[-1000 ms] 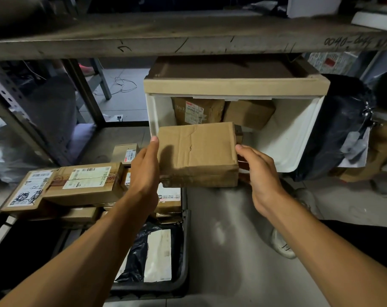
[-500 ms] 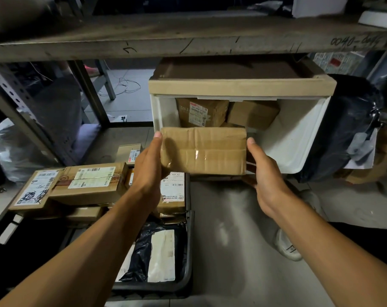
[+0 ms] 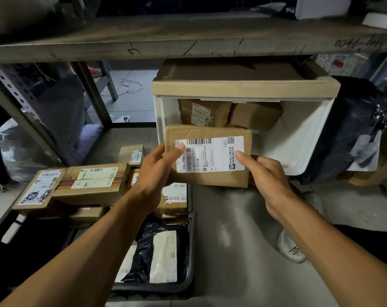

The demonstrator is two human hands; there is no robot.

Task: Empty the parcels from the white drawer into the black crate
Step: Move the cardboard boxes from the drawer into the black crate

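A brown cardboard parcel (image 3: 221, 178) with a white shipping label facing me is held in front of the white drawer (image 3: 298, 138). My left hand (image 3: 157, 171) grips its left edge, thumb on the label. My right hand (image 3: 267, 176) grips its right side, thumb on the label's lower right. Two more brown parcels (image 3: 204, 113) (image 3: 255, 115) lie at the back of the pulled-out drawer. The black crate (image 3: 191, 258) stands on the floor at lower left, holding several cardboard parcels (image 3: 93, 182) and a black mailer bag (image 3: 150, 255).
A grey shelf board (image 3: 188, 38) runs overhead. A perforated metal upright (image 3: 26, 116) stands at left. A black plastic bag (image 3: 345, 129) hangs right of the drawer. A white shoe (image 3: 291, 249) rests on the grey floor at right.
Both hands have turned the parcel over, so its labelled face now points at me instead of the plain taped side. It stays in front of the drawer.
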